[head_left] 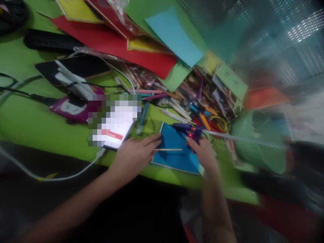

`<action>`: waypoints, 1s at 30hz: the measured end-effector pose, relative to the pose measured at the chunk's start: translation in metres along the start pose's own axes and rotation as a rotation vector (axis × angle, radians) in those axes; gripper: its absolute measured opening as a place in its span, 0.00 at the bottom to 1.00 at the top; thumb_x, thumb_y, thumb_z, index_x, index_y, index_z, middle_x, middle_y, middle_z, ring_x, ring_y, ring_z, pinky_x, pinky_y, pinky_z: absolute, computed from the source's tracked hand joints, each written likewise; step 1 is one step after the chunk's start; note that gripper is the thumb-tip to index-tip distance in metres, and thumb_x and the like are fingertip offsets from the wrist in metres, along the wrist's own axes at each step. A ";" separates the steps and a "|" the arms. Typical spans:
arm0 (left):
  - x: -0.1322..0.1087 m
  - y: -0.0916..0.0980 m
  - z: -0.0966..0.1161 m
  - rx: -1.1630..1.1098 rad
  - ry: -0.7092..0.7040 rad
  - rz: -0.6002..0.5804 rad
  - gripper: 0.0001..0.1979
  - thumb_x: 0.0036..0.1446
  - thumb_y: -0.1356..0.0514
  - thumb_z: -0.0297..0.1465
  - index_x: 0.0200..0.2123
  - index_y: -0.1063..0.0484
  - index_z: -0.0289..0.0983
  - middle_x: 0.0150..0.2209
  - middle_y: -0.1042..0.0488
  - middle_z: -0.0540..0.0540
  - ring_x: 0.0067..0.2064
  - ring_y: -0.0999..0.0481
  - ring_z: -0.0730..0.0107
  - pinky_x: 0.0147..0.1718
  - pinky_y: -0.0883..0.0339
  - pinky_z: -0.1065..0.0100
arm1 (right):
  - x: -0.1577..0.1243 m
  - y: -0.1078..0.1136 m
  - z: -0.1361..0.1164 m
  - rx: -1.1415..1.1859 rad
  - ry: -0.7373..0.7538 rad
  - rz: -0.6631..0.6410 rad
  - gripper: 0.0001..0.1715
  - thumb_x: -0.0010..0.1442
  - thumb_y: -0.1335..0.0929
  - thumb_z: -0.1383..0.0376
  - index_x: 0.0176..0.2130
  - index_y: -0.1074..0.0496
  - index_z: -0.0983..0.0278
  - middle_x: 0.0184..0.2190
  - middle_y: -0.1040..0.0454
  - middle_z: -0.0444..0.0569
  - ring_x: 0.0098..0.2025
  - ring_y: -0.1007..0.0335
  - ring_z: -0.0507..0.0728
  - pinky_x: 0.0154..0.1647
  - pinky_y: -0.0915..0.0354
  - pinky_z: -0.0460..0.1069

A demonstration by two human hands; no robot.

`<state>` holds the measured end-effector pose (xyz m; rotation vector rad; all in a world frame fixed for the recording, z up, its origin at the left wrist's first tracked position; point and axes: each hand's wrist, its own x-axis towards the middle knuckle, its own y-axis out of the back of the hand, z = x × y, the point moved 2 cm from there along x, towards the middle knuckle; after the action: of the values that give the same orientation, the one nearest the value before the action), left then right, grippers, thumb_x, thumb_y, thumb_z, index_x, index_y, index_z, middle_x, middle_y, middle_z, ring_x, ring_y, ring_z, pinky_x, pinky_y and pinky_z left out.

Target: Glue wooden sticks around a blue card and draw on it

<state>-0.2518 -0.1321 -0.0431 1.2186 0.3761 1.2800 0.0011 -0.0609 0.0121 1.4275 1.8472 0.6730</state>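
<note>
My left hand (pixel 138 150) pinches one end of a thin wooden stick (pixel 170 149), which points right above a blue sheet (pixel 174 160). Pale sticks line the sheet's left and lower edges. In my right hand (pixel 205 153) is a dark blue glue gun (pixel 188 128) with a lit red light; its nozzle faces left, over the sheet's upper part. A long clear glue stick (pixel 227 135) runs out of its back to the right. My right fingers wrap the handle, hiding most of it.
A lit phone (pixel 118 128) with a cable lies left of the sheet, by a purple power strip (pixel 73 108). Scissors (pixel 219 123), pens and sticks crowd the table behind. Red card (pixel 121 47) lies farther back; a green basket (pixel 255 141) stands right.
</note>
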 end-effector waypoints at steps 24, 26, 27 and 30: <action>0.000 0.000 0.001 -0.009 0.001 0.029 0.16 0.69 0.45 0.26 0.54 0.21 0.37 0.61 0.21 0.50 0.38 0.14 0.62 0.30 0.28 0.58 | -0.002 0.001 0.005 -0.004 0.008 0.013 0.24 0.64 0.32 0.44 0.29 0.26 0.60 0.19 0.30 0.44 0.24 0.34 0.57 0.26 0.43 0.51; 0.001 0.000 0.001 -0.008 0.001 0.025 0.16 0.69 0.45 0.26 0.54 0.21 0.37 0.61 0.21 0.50 0.38 0.14 0.63 0.29 0.28 0.58 | -0.003 0.004 0.007 -0.003 -0.014 0.017 0.25 0.64 0.32 0.44 0.28 0.27 0.60 0.18 0.31 0.43 0.22 0.35 0.56 0.26 0.43 0.51; 0.001 0.000 0.001 -0.006 0.001 0.023 0.16 0.69 0.45 0.26 0.54 0.21 0.37 0.60 0.21 0.50 0.38 0.14 0.63 0.29 0.28 0.58 | -0.004 0.005 0.007 0.002 -0.026 0.019 0.26 0.64 0.32 0.44 0.27 0.28 0.60 0.17 0.32 0.43 0.21 0.36 0.55 0.25 0.44 0.51; 0.001 0.001 0.001 -0.006 -0.006 0.029 0.16 0.69 0.44 0.26 0.54 0.21 0.37 0.60 0.21 0.49 0.38 0.14 0.63 0.30 0.28 0.59 | -0.005 0.006 0.006 0.021 -0.052 0.023 0.27 0.64 0.32 0.43 0.25 0.29 0.60 0.15 0.34 0.42 0.19 0.38 0.55 0.25 0.44 0.51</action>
<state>-0.2512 -0.1317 -0.0413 1.2260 0.3510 1.3011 0.0103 -0.0639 0.0138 1.4679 1.8054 0.6238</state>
